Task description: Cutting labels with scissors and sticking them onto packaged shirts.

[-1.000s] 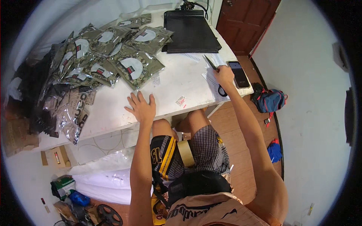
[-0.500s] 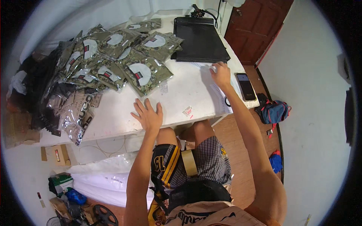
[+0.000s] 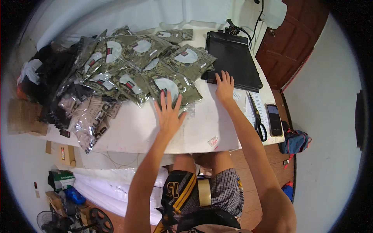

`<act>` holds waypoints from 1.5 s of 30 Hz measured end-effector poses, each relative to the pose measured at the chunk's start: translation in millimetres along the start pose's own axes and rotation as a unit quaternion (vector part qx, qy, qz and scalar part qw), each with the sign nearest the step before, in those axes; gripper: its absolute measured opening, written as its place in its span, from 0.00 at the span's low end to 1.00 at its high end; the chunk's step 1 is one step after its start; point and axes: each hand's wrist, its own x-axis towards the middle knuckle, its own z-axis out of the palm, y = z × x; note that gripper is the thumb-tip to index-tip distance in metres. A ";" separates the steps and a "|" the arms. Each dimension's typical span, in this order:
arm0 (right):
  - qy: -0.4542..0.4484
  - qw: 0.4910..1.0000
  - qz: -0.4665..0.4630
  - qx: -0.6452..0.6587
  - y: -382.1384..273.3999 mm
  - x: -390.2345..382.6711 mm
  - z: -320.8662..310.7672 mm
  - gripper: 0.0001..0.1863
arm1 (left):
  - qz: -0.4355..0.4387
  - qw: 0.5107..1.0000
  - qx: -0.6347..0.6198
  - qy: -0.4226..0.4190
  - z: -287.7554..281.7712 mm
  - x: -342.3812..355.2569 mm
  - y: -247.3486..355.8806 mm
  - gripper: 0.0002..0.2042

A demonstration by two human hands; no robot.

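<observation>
My left hand [image 3: 169, 118] is open, fingers spread. Its fingertips lie on the near end of a camouflage garment packed in clear plastic [image 3: 189, 93], at the front of a heap of similar packs [image 3: 130, 83]. My right hand [image 3: 225, 90] is stretched out with its fingers straight, at the near edge of a stack of flat black plastic bags [image 3: 233, 58]. The fingertips reach over that edge, and nothing shows in the grip. Right of that hand, black-handled scissors [image 3: 258, 120] lie on printed paper sheets [image 3: 262, 105].
A phone [image 3: 274, 119] lies at the white table's [image 3: 143, 132] right edge. Tan packs [image 3: 91, 120] and dark packs fill the left end, beside a cardboard box [image 3: 25, 116]. A tape roll [image 3: 204, 192] rests on my lap. A backpack [image 3: 296, 140] sits on the floor at right.
My left hand has gone from the bare tabletop forward onto the camouflage pack. My right hand has moved left, from the papers to the black bags' near edge. The view has shifted, showing the scissors more fully.
</observation>
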 end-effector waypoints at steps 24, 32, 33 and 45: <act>-0.216 0.953 -0.211 -0.012 79.7 65.5 -22.9 0.36 | -0.034 0.997 0.019 0.063 98.1 160.0 -23.1 0.33; -0.169 0.969 -0.179 0.026 107.1 74.4 -29.0 0.23 | 0.262 0.904 -0.337 -0.034 53.9 105.0 107.7 0.24; -0.172 0.969 -0.176 0.024 112.4 76.6 -27.6 0.23 | 0.264 0.901 -0.341 -0.036 50.5 103.6 122.5 0.24; -0.011 0.986 -0.165 0.031 143.2 24.6 -72.1 0.24 | 0.227 0.943 -0.242 -0.031 76.4 109.4 148.4 0.25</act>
